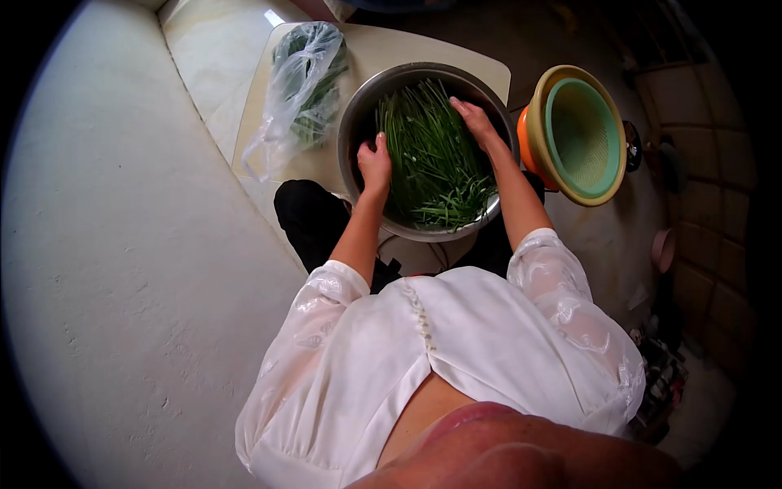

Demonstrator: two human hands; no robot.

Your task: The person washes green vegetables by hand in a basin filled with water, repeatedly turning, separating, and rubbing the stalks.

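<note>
A bundle of long, thin green chives (432, 155) lies in a deep metal basin (349, 147), its loose ends spread toward the near right side. On the bundle's left side, my left hand (375, 165) is closed against the stalks, thumb on top and fingers partly hidden. At the upper right of the bundle, my right hand (475, 122) presses its fingers around the stalks by the basin wall. The chives are held between both hands.
A cream tabletop (481, 67) extends beyond the basin. On it lies a clear plastic bag (305, 90) with greens inside. Right of the basin stand stacked colanders, a green one (582, 138) in a yellow one (562, 186). A pale wall (122, 228) runs along the left.
</note>
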